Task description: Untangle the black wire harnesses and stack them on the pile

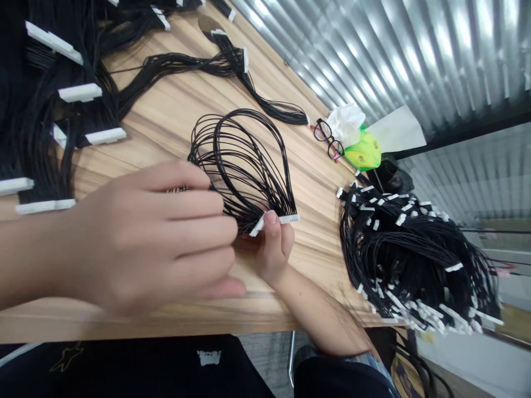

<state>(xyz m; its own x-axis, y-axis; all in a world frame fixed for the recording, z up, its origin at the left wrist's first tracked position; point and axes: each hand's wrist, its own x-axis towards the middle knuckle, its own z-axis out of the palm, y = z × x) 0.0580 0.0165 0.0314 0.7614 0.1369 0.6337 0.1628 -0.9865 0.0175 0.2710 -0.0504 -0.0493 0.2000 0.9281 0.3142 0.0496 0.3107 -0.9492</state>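
My left hand (166, 237) reaches in from the left edge, large and a little blurred, its back to the camera and its fingers curled. Small metal wire ends (178, 189) poke out between its upper fingers, so it seems closed on part of a wire harness. Black wires of this wire harness (249, 160) loop upward and run down behind the left fingers. Lower right of them, my right hand (276, 246) pinches the harness under its thumb by two white connectors (289, 219), which sit at an angle to each other. Part of the wires is hidden behind my left hand.
Bundled black harnesses with white connectors (81, 92) cover the table's left. Another harness (186, 62) stretches along the back. A big harness pile (415, 249) lies at the right end. Glasses (327, 138), white tissue (346, 122) and a green packet (365, 149) lie near the corrugated metal wall (373, 50).
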